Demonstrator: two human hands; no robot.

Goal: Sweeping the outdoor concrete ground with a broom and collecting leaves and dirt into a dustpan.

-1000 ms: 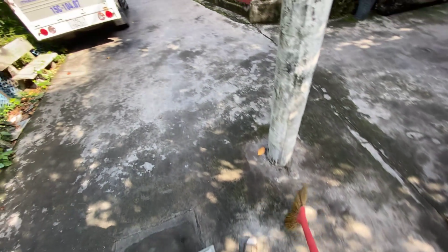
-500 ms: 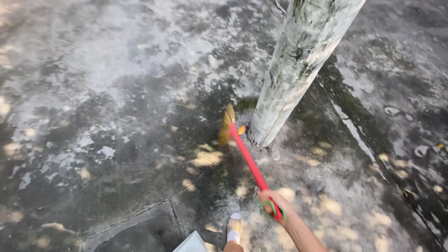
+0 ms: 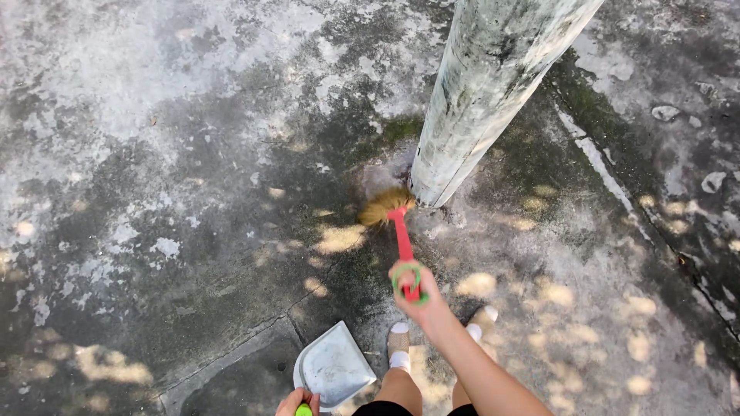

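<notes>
My right hand (image 3: 417, 286) grips the red handle of a small broom (image 3: 399, 235), a green loop around the handle's end. Its straw bristles (image 3: 383, 206) press against the ground at the base of a grey concrete pole (image 3: 486, 85). My left hand (image 3: 297, 402) shows at the bottom edge, closed on a green handle of a pale grey dustpan (image 3: 333, 367) that hangs low over the ground beside my feet. My feet in light shoes (image 3: 398, 337) stand just behind the broom.
The ground is rough, stained concrete with dappled sunlight. A crack (image 3: 254, 339) runs across it near the dustpan. A seam or gutter line (image 3: 609, 177) runs diagonally to the right of the pole. Moss darkens the ground by the pole's base.
The view has tilted down and come closer to the pole. The broom swung from the pole's left side to its base. The dustpan and my left hand have come into view.
</notes>
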